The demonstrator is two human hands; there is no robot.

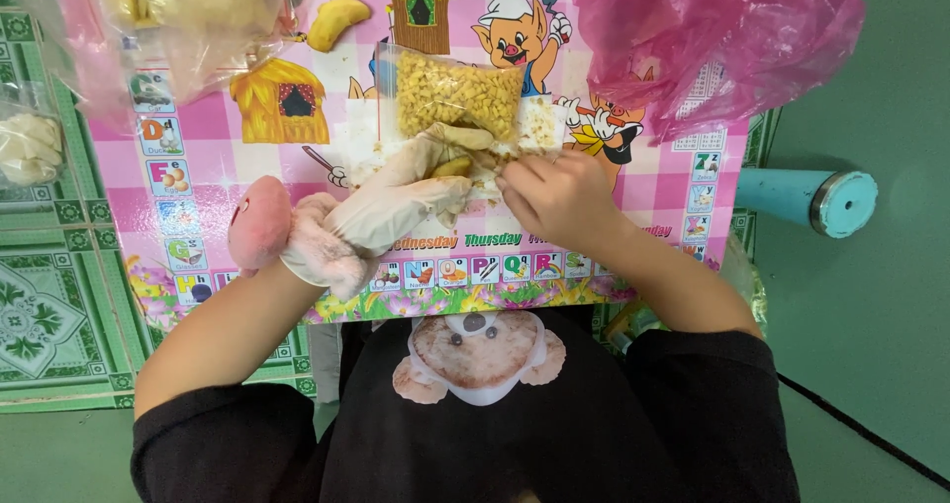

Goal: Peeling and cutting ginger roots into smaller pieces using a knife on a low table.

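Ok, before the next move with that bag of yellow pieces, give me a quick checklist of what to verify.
1. Clear bag of yellow pieces upright on the pink cartoon mat: ok.
2. Gloved left hand at the bag's lower edge: ok.
3. Bare right hand beside it, fingers pinching something small: ok, what it is cannot tell.
4. Bag mouth sealed: cannot tell.
5. Pink plastic bag clear of both hands: ok.
6. Teal cylinder off the mat, apart from the hands: ok.
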